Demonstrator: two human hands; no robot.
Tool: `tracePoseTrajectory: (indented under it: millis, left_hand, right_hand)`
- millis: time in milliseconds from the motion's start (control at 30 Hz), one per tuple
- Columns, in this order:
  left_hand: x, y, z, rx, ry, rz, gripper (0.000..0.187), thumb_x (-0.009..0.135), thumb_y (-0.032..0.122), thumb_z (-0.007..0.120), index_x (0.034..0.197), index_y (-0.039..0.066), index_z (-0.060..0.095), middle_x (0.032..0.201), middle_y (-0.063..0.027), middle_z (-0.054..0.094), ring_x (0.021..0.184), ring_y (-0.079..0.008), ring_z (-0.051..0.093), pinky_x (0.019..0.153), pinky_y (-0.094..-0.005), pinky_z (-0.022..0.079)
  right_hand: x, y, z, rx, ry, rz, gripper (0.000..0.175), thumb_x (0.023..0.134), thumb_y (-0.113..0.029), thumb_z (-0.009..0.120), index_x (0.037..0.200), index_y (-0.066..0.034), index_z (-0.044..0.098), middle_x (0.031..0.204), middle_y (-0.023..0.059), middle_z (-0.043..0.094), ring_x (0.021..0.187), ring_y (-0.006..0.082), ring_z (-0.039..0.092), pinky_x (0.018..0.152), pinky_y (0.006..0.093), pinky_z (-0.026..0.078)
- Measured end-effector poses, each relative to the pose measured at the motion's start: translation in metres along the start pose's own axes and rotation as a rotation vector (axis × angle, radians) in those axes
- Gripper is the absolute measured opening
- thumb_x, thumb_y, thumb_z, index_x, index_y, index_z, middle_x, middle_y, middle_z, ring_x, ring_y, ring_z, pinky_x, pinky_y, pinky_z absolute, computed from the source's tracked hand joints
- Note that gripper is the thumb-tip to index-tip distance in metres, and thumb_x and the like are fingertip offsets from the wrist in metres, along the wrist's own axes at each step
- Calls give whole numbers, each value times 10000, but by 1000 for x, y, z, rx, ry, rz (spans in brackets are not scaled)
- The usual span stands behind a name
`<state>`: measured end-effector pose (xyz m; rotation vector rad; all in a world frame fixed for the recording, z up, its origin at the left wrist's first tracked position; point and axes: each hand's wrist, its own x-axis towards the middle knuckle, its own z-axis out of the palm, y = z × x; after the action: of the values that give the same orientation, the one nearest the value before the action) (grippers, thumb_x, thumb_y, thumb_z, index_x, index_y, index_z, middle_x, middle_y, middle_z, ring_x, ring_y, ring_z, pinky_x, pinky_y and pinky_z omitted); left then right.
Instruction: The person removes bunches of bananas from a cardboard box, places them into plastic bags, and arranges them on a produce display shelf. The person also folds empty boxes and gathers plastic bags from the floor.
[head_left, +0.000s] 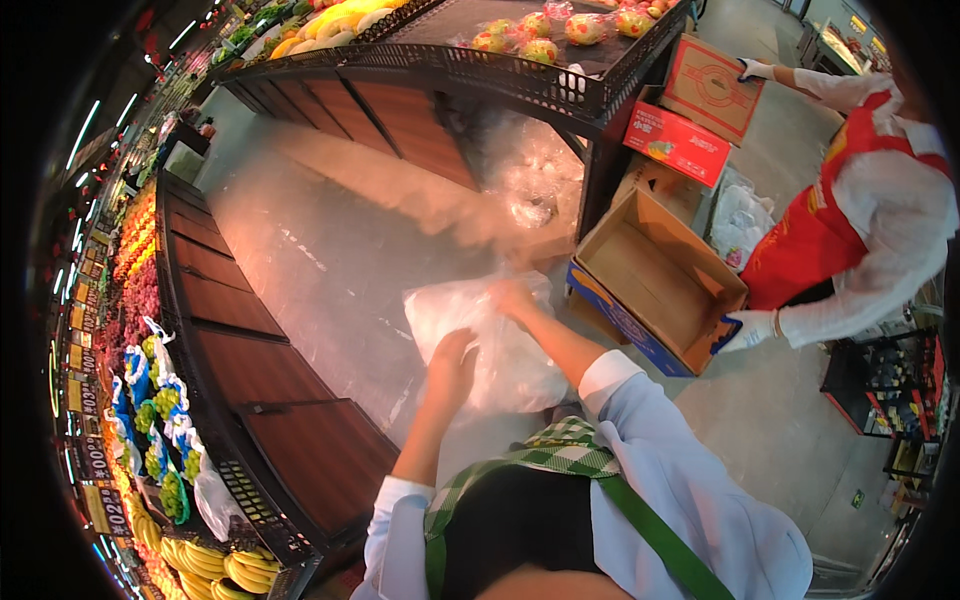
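Note:
In front of my body, a translucent plastic bag (510, 367) with whitish contents hangs above the floor; what is inside cannot be made out. My right hand (516, 300) grips it near the top edge and is a little blurred. Lower down, on the near left side, my left hand (451, 367) holds the bag, its thumb and fingers against the plastic. The fingertips of both hands are partly lost in the bag's folds and glare.
At right, a co-worker in a red apron (806, 232) holds an open cardboard box (652, 277) and a brown carton (711, 86) with gloved hands. A red carton (675, 146) lies between. A fruit stand (270, 360) runs along the left; a black-rimmed display table (480, 60) stands ahead.

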<state>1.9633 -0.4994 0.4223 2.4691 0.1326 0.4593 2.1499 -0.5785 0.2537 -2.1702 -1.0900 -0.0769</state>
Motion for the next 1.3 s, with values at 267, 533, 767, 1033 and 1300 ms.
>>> tracePoseTrajectory:
  millis: [267,533,767,1033,1300]
  left_hand:
    - [-55,-68,-31,59,128,-678,188,826,64,622,1003,3,631,996,-200,636,899,-328,634,784,-383,511]
    - [-91,-133,-14,-35,179,-928,159,847,97,617,972,4,647,882,-167,660,755,-259,673,677,-347,524]
    - [-14,-215,-23,-16,40,-869,204,827,144,646,989,22,670,796,-164,686,759,-216,682,689,-318,517]
    - [42,-297,-31,-29,-270,-920,231,835,127,629,1014,-17,652,835,-188,677,738,-257,669,658,-357,516]
    - [87,-351,-4,-113,-428,-807,255,844,150,617,1043,-7,647,864,-203,674,776,-290,671,691,-378,508]
  right_hand:
    - [133,96,-34,1305,195,1156,108,885,-171,643,923,-88,584,717,36,582,533,147,549,393,247,388]
    - [184,213,-57,1398,547,1310,180,926,-133,579,1076,-50,526,908,112,584,627,252,594,443,242,443]
    - [166,315,-10,1223,676,1348,232,930,-215,580,1094,-63,520,996,98,572,731,259,611,521,274,507]
    - [233,254,-36,-430,126,992,198,791,-242,701,924,-106,648,953,110,662,869,313,650,721,434,532]
    - [182,262,17,342,383,1292,341,823,-145,645,1152,-112,560,1029,105,615,792,250,637,643,363,543]
